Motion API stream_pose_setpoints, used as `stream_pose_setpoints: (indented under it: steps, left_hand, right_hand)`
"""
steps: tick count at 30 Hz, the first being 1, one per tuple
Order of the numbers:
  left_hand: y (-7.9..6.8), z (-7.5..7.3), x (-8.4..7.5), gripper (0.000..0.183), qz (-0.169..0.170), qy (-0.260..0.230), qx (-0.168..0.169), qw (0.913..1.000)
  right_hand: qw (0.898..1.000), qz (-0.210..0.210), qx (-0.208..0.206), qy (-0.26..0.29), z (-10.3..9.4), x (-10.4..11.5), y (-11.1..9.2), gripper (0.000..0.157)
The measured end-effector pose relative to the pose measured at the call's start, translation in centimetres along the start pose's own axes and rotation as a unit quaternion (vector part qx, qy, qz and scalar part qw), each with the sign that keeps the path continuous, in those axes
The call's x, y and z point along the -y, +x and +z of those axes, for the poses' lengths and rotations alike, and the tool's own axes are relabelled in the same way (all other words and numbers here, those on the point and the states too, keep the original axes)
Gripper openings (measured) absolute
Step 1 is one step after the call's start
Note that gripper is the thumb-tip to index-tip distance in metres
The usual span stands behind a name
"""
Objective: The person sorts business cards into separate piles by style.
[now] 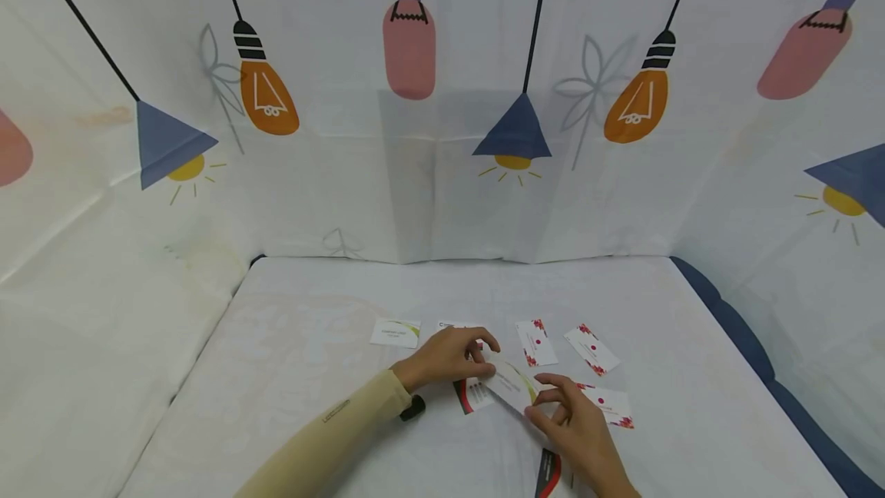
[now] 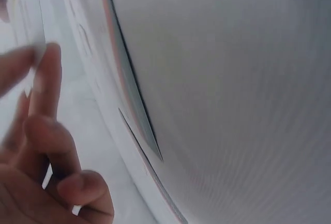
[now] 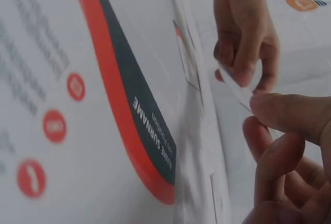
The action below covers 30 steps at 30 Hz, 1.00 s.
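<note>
Thumb to finger, our right grip [image 1: 579, 429] pinches one end of a green-striped business card [image 1: 510, 383] above the tabletop [image 1: 256, 406]; our left grip [image 1: 444, 356] pinches the farther end. Pushing inward could buckle it, we judge; stray knuckles could shift red-flowered cards [image 1: 538, 344] beyond.

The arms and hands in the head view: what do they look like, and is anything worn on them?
The left arm wears a pale yellowish sleeve with small dark lettering, and a small black object sits by its cuff. The left hand and right hand are ungloved; no sleeve shows on the right.
</note>
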<state>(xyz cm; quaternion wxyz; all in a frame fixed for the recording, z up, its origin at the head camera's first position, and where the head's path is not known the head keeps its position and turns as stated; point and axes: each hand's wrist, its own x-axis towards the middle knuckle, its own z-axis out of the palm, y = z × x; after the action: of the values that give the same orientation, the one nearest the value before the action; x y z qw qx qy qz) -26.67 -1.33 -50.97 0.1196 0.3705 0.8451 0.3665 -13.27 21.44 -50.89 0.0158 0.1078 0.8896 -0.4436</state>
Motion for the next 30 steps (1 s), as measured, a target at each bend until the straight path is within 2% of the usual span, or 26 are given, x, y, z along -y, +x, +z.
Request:
stream_pose_setpoints:
  steps: [6,11,15,23,30]
  left_hand:
    - [-1.6,0.0,-0.5,0.031,-0.036,-0.075,-0.039,0.9957]
    - [-2.7,-0.1,-0.6,0.032,-0.054,-0.118,-0.069,0.9891]
    - [-3.6,-0.5,-0.5,0.032,-0.066,-0.124,-0.089,0.9861]
    - [-5.9,-1.7,0.4,0.028,-0.095,-0.120,-0.120,0.9810]
    - [-7.4,-2.9,1.0,0.024,-0.109,-0.094,-0.144,0.9791]
  right_hand:
    - [0.998,-0.057,0.009,0.017,0.0,-0.3,0.3,0.061]
    - [0.991,-0.130,0.000,0.018,0.3,-0.6,0.7,0.066]
    - [0.985,-0.171,-0.006,0.017,0.8,-0.2,1.2,0.068]
    - [0.981,-0.195,0.012,-0.004,2.5,1.5,2.2,0.069]
    - [0.966,-0.258,0.016,0.011,3.8,2.3,2.9,0.070]
